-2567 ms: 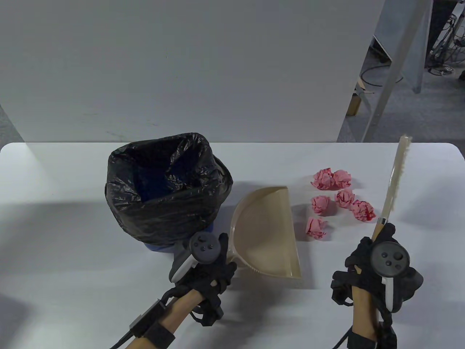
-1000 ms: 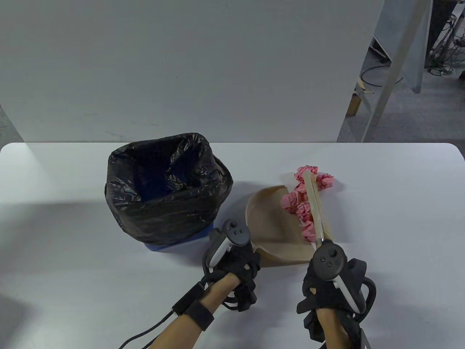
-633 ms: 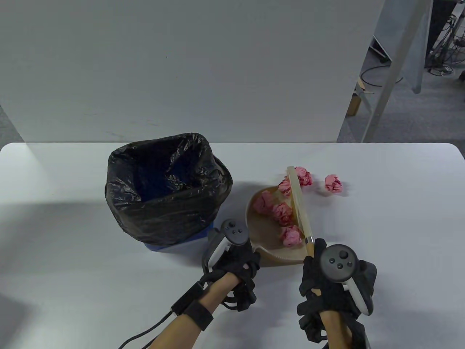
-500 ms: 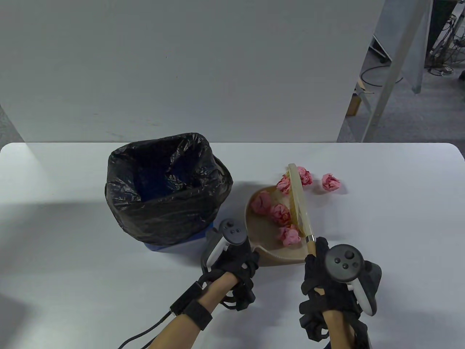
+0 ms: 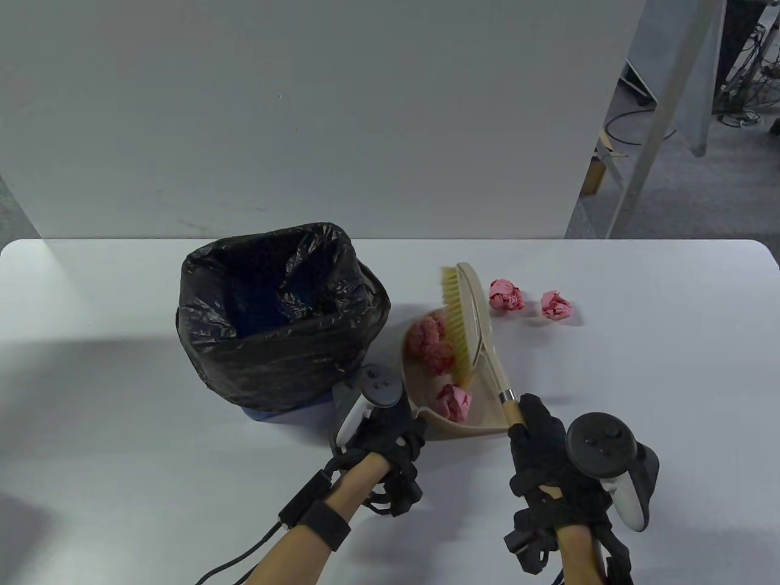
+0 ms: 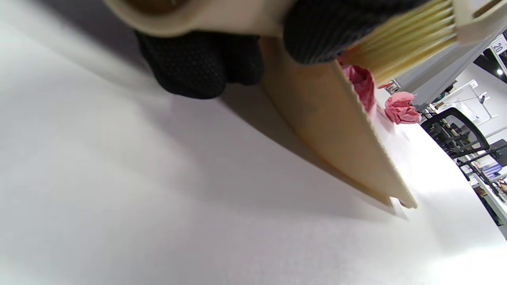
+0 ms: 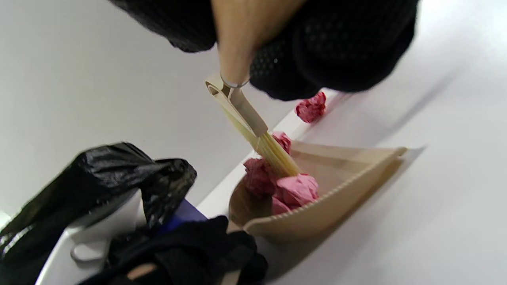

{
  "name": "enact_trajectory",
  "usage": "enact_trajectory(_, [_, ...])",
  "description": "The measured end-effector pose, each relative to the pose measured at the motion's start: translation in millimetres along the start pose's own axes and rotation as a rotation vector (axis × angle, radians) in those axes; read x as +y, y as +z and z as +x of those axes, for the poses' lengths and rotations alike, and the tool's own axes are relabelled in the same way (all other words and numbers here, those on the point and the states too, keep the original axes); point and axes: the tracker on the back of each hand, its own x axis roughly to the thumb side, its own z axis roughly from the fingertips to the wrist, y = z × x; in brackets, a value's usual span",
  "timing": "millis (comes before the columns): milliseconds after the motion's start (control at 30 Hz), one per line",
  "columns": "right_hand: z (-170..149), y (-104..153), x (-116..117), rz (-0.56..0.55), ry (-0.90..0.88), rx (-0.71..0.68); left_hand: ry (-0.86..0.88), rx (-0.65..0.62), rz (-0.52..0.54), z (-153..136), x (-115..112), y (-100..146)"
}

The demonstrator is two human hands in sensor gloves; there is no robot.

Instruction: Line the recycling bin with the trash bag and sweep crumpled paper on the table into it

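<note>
Table view: left hand (image 5: 381, 454) grips the dustpan (image 5: 481, 411) handle, fingers curled round it, pan tilted with its lip on the table (image 5: 122, 463), just right of the bag-lined bin (image 5: 268, 317). Right hand (image 5: 551, 469) is wrapped round the brush (image 5: 469, 329) handle, bristles inside the pan against several pink paper balls (image 5: 454, 402). Two more balls (image 5: 506, 295) lie on the table right of the pan. Best to keep the lip flat down, reach the brush beyond those two and draw them in with a low stroke.
</note>
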Motion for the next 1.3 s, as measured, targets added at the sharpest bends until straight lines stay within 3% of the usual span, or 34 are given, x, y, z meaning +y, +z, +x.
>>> enact_trajectory(200, [-5.5, 1.3, -7.9, -0.134, -0.129, -0.047, 0.068, -0.018, -0.007, -3.3, 4.0, 2.2])
enact_trajectory(600, [-31.3, 0.8, -24.5, -0.361, -0.072, 0.085, 0.152, -0.073, -0.026, -6.2, 4.8, 6.8])
enact_trajectory(1000, [-49.4, 1.0, -35.4, -0.441, -0.123, 0.184, 0.252, -0.253, -0.013, 4.5, 11.4, 26.9])
enact_trajectory(1300, [-57.1, 2.4, -39.9, -0.45, -0.192, 0.221, 0.344, -0.34, 0.052, 16.5, 32.1, 46.5])
